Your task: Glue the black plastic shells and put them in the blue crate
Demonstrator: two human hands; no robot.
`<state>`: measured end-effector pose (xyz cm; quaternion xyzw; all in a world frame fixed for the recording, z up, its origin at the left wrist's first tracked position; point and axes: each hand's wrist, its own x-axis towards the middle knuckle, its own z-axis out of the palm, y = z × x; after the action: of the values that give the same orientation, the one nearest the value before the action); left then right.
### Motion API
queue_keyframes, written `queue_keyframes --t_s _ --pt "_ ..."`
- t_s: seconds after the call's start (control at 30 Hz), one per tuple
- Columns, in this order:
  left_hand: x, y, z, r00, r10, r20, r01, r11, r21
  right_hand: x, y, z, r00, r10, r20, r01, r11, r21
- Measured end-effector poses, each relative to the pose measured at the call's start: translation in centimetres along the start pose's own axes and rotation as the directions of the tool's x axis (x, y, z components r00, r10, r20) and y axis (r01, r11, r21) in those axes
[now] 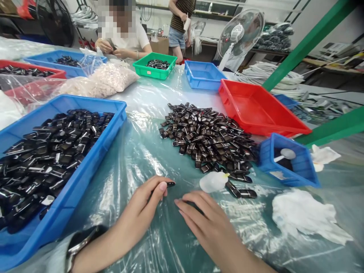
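Observation:
My left hand (150, 201) pinches a small black plastic piece (171, 184) between thumb and fingers; only its end shows. Close by on the right, my right hand (206, 216) has its fingers bent and drawn together over the table. Something dark shows between those fingers, but I cannot make out what it is. Beyond both hands lies a heap of glossy black plastic pieces (210, 132). A white squeeze bottle (213, 182) with a yellowish tip lies just past my right hand, beside a few loose black pieces (240, 192).
At left stands a blue tray (98, 157) full of black pieces. A red tray (256, 104), a small blue bin (287, 170) and crumpled white cloth (307, 216) are at right. Farther back are a green tray (142, 69), a filled bag (113, 77) and a seated person (136, 36).

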<state>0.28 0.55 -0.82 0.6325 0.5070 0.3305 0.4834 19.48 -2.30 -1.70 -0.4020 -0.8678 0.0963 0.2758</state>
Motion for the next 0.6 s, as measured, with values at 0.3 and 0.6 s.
queue_keyframes --t_s 0.3,0.6 --pt "-0.2 0.5 -0.2 0.997 0.038 0.067 -0.038 0.999 -0.005 1.4 0.6 1.0 0.983 0.169 0.076 -0.174 0.983 0.052" --pt "-0.7 0.5 -0.1 0.979 0.095 0.179 -0.087 0.995 -0.056 1.5 -1.2 -2.1 0.880 0.462 0.109 -0.434 0.691 0.578"
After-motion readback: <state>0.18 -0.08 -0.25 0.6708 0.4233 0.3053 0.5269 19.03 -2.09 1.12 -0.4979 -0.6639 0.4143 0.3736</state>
